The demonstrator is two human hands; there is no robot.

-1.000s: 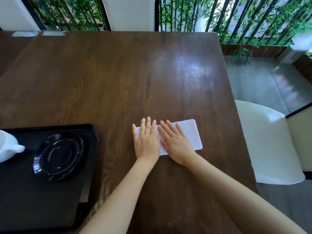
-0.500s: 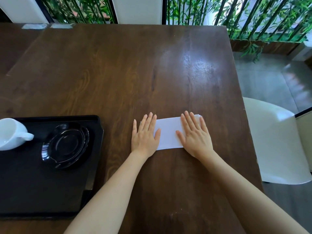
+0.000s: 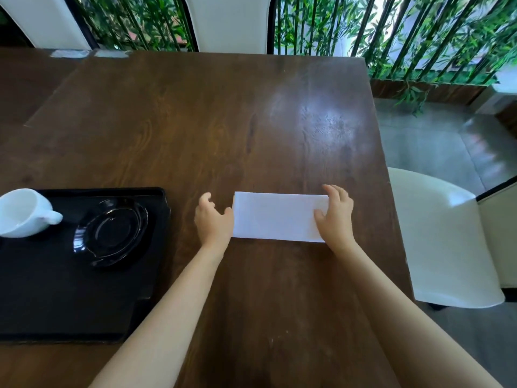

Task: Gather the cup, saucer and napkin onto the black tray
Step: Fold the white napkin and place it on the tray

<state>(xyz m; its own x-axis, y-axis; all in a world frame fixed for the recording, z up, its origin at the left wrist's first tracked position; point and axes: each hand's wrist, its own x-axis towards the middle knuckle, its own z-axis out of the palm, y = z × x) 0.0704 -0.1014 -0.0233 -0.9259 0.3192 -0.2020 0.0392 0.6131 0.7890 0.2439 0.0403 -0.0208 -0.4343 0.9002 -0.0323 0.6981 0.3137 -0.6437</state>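
Flat on the wooden worktop point(image 3: 195, 130), the folded white napkin point(image 3: 277, 217) lies between both hands. Left hand point(image 3: 214, 222) is open, fingers curled, thumb touching its left short edge; right hand point(image 3: 334, 217) is open, curled over its right end. Well left of the left hand, the black tray point(image 3: 56, 303) carries the black saucer point(image 3: 110, 231) and white cup point(image 3: 23, 212).

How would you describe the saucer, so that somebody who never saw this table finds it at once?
Look at the black tray on the left part of the brown table. In its far right part lies the saucer, beside the white cup. It is the only glossy black round dish with a ringed centre.
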